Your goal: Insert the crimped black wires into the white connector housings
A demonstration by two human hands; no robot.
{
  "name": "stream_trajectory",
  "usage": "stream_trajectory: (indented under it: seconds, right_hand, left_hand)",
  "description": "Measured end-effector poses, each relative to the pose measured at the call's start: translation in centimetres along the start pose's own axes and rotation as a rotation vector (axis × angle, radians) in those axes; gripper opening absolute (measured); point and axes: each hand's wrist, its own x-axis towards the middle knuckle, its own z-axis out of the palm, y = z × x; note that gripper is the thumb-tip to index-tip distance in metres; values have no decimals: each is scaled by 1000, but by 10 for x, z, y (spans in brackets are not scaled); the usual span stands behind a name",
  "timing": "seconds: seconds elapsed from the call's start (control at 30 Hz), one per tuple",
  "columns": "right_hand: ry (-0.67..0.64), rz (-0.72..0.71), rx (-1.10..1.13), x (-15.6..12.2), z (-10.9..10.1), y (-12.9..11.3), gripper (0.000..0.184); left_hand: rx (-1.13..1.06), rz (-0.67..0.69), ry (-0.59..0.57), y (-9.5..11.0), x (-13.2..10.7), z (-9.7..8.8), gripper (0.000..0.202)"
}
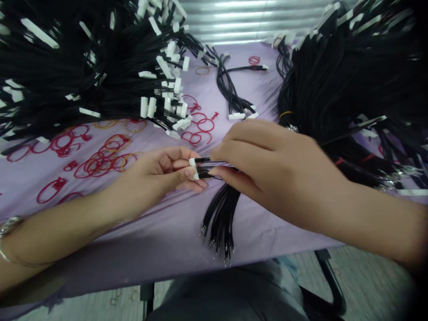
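My left hand (160,176) pinches a small white connector (193,168) at the end of a bundle of black wires (219,214). My right hand (267,167) is closed on the same wires just right of the connector, fingers wrapped over them. The wires bend down from my hands and their stripped metal tips fan out near the table's front edge. Both hands hover over the purple table cover (167,232).
A large heap of black wires with white connectors (100,67) fills the back left. Another dense black wire heap (351,80) lies at the right. Red and orange rubber bands (103,156) are scattered on the cloth. A small wire bundle (230,89) lies at the back centre.
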Motion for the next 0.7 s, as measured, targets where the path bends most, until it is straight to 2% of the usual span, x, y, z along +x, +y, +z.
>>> stream_trajectory:
  seconds: [0.07,0.17,0.27,0.33,0.43,0.57,0.7]
  right_hand:
    - [-44,-91,53,-5,0,-1,20]
    - [-214,-254,129,-9,9,-1,10]
    - [-238,-278,142,-10,19,-1,7]
    - [-194,-215,194,-9,18,-1,10]
    - [-132,-2,298,-6,10,-2,10]
    - [61,232,367,1,4,3,7]
    - [128,329,341,4,7,9,9]
  left_hand:
    - [-69,0,-6,-2,1,-2,10]
    - [-163,-17,30,-2,3,-3,12]
    - [-197,-49,78,-1,5,-2,14]
    - [-203,-54,82,-1,5,-1,15]
    - [-164,-45,46,0,3,-1,13]
    - [-27,-19,12,1,1,0,10]
    - [-42,-27,20,1,1,0,12]
